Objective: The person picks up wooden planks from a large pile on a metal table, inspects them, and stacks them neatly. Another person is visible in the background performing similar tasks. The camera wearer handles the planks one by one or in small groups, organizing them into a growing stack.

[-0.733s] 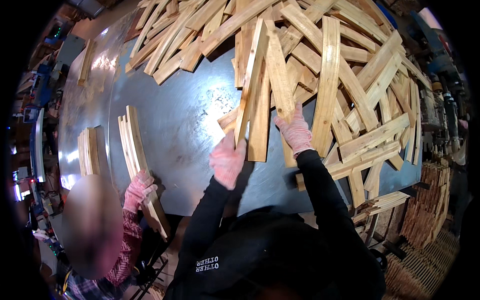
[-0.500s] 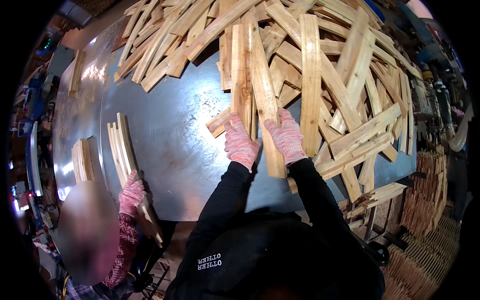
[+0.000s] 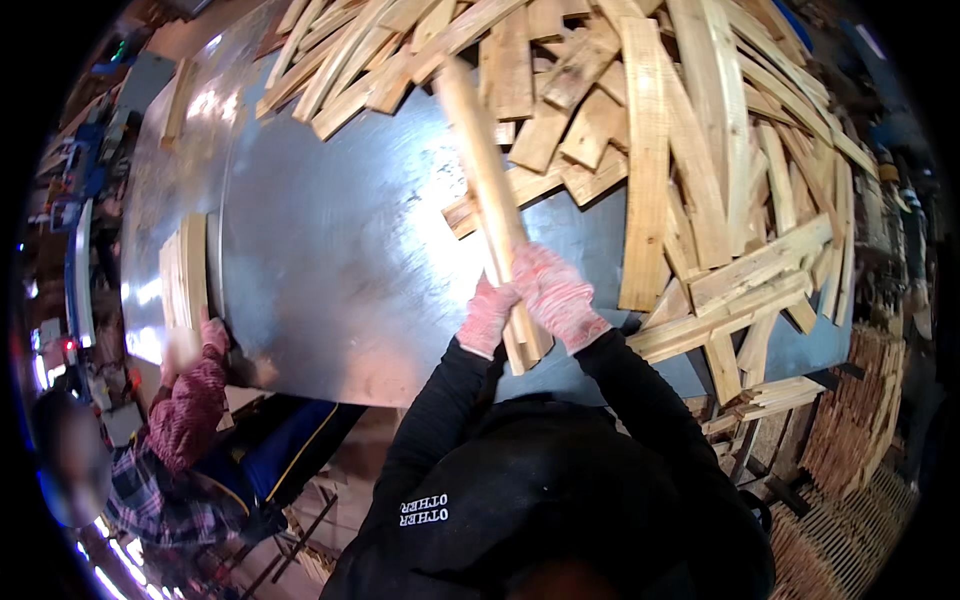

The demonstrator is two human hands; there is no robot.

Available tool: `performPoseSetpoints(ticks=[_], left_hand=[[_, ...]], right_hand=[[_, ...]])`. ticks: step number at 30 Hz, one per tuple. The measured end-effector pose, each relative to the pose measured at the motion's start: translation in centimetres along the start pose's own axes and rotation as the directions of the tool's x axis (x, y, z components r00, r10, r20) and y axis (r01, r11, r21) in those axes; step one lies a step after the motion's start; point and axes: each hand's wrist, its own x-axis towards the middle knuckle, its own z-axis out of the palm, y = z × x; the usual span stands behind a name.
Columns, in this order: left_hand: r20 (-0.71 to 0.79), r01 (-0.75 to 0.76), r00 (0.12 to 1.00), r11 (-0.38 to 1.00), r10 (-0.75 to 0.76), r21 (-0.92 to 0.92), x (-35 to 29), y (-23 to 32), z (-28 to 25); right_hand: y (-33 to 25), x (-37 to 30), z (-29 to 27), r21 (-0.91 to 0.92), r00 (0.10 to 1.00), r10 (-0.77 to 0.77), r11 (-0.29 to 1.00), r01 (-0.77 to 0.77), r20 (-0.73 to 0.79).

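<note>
head view: a few wood slats (image 3: 487,190), held as one bundle, are gripped at the near end by both gloved hands, the left hand (image 3: 487,315) and right hand (image 3: 556,297) each wrapped closed around it, above a metal table (image 3: 320,250). the exact count of slats cannot be told. the slats look stiff, light and rough, best held near one end. a heap of dozens of loose boards (image 3: 700,150) covers the far side. one small stack (image 3: 185,280) is touched by one co-worker's hand (image 3: 213,335).
</note>
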Motion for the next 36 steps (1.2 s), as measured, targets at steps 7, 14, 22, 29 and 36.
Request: performPoseSetpoints(ticks=[7, 14, 22, 29, 36], left_hand=[[0.013, -0.022, 1.000, 0.994, 0.021, 0.106, -1.2, 1.4, 2.0], [0.012, 0.035, 0.999, 0.990, -0.037, 0.135, -2.6, -1.0, 1.3], [-0.040, -0.059, 0.996, 0.948, 0.075, 0.312, -3.8, -2.2, -2.2], [-0.077, -0.117, 0.986, 0.947, 0.147, 0.299, -2.7, -1.6, -3.9], [-0.216, 0.089, 0.976, 0.926, -0.009, 0.368, -2.4, 1.0, -0.1]], right_hand=[[9.3, -0.7, -5.3, 0.103, 0.491, 0.501, 0.767, -0.633, -0.713], [3.0, -0.5, -0.4, 0.796, 0.864, 0.319, 0.588, 0.141, -0.389], [1.6, 1.8, 4.1, 0.997, 0.990, 0.128, 0.044, -0.062, 0.056], [2.7, 1.7, 5.5, 0.996, 0.997, -0.041, -0.049, -0.071, 0.069], [5.1, 2.9, 3.1, 0.529, 0.936, 0.345, 0.808, -0.259, -0.069]])
